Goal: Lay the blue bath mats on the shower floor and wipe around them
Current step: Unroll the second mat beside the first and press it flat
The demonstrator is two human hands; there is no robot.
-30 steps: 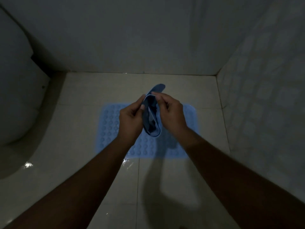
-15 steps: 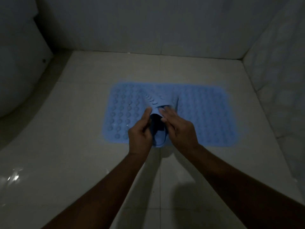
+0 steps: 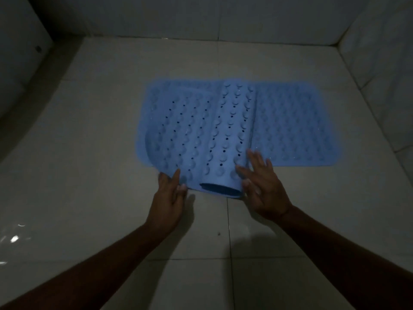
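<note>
In dim light, one blue flat mat (image 3: 295,126) lies spread on the tiled shower floor (image 3: 100,130), close to the back wall (image 3: 201,16). A second mat (image 3: 178,135), studded with bumps and small holes, lies over the flat mat's left half; its right part is curled into a roll (image 3: 232,130) that runs from near to far. The left hand (image 3: 169,198) holds this mat's near-left corner, its grip pinching the edge with the thumb on top. The right hand (image 3: 261,186) rests against the roll's near end on the right side, its grip spread with the fingers straight. A white fixture (image 3: 20,52) stands at the far left.
</note>
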